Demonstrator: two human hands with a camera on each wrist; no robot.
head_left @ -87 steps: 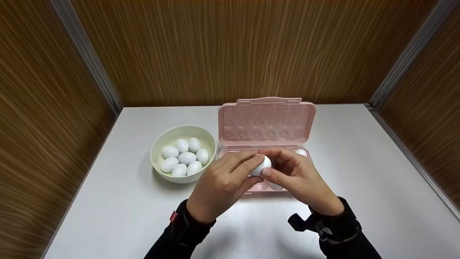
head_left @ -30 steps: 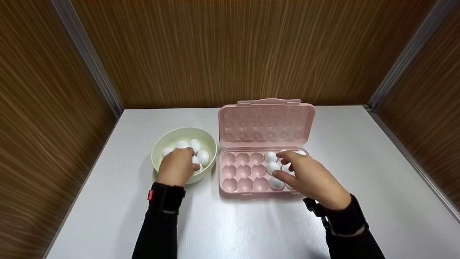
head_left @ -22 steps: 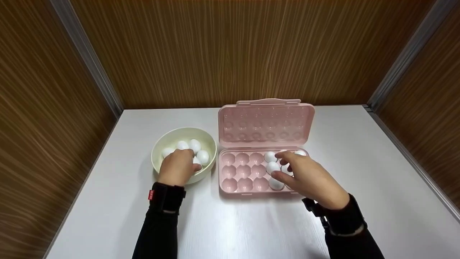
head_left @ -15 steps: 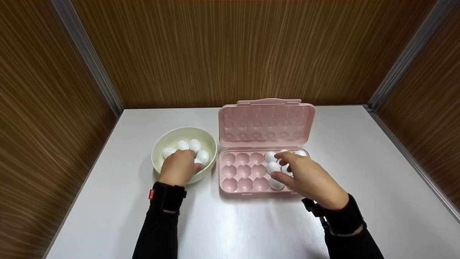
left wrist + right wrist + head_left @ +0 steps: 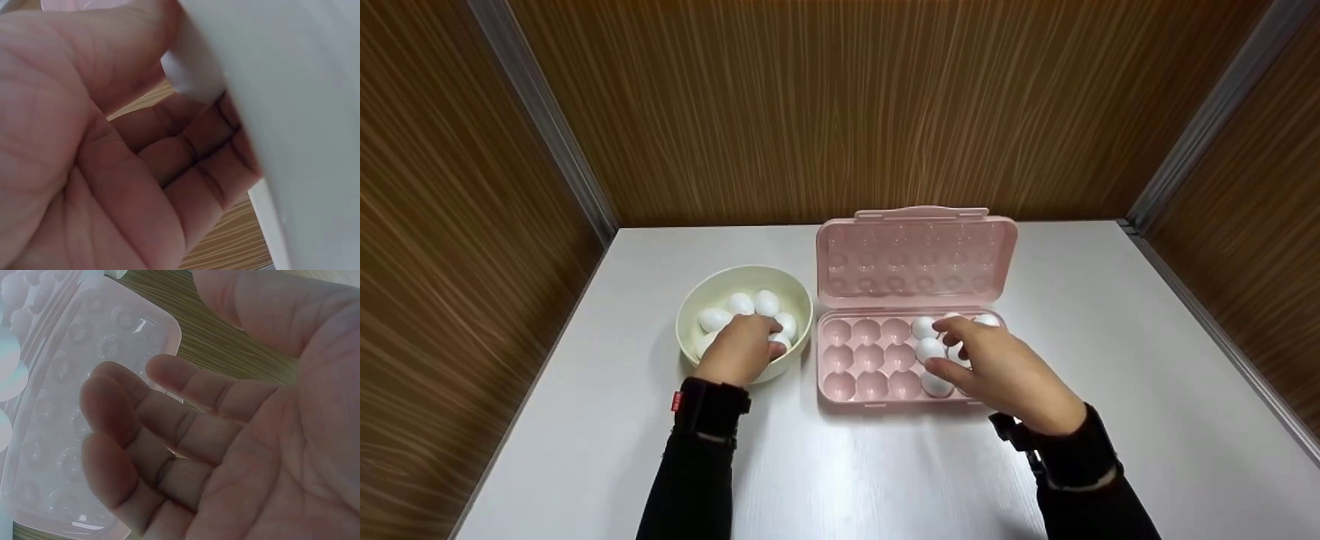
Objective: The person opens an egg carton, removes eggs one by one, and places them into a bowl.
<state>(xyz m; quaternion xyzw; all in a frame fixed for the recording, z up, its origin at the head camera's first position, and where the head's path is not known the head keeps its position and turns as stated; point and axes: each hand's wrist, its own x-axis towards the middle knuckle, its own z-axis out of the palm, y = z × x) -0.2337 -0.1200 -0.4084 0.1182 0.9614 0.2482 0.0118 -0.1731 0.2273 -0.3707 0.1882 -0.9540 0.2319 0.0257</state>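
Note:
My left hand [image 5: 739, 349] reaches down into the pale green bowl [image 5: 688, 300], among several white eggs [image 5: 741, 303]. In the left wrist view its thumb and curled fingers close around one white egg [image 5: 194, 73], partly hidden by the bowl's wall. Over the right half of the pink egg carton [image 5: 915, 259], my right hand [image 5: 1009, 371] hovers with fingers loosely bent and nothing in them. White eggs [image 5: 930, 351] sit in the carton's cups beneath and beside that hand, some covered by it. Bare pink cups show on the carton's left half.
The carton's lid stands raised at the back, and the bowl is close to its left side. All stand on a white table [image 5: 840, 465]. Wood-grain panels [image 5: 840, 112] rise behind and at both sides.
Earlier both hands held one egg over the carton. Then my left hand went to the bowl, where it has lately shifted slightly right and the eggs have moved. The right hand has stayed nearly still lately.

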